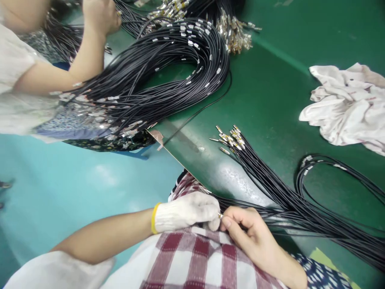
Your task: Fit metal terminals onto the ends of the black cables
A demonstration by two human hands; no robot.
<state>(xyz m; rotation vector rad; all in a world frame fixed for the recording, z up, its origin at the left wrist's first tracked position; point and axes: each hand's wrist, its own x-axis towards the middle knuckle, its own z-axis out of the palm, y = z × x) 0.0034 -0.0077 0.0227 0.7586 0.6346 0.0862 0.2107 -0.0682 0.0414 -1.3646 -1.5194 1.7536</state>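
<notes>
- Connector, qty 1, small, metallic: sitting btwn both hands, near checked apron.
- Handling (est.): prob. light, hard, slick; attached cable prob. bendy, springy. Hold pt: fingertip pinch on body, sparing tip.
- R hand, bare: pinching conn. w/ thumb + forefinger.
- L hand, gloved: clasping conn.'s 9 o'clock end, fingers hiding exact hold.
- Cable bundle, blk: lying on green table, metal ends pointing to 11 o'clock, tails running off to 4.
- White cloth: lying crumpled, btwn 1 and 2 o'clock.
- Large cable loop, co-worker's hand: occupying 11 o'clock.
</notes>
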